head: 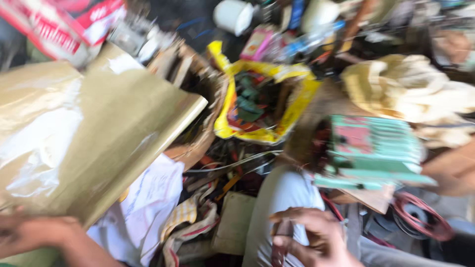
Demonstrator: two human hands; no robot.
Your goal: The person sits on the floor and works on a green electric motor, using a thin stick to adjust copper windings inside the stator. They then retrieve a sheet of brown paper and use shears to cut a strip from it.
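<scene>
Our right hand (311, 237) fingers (292, 216) are curling closed around a small dark object (281, 242), its long axis running upright in the picture. Our left hand (34, 232) is gripping the box (99, 133), which is angling up-right. A yellow bag (262, 99) is lying beyond.

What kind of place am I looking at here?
Probably a cluttered repair workshop or storeroom: a coil of red wire, a yellow bag of small parts and a stack of green boxes lie heaped together.
</scene>
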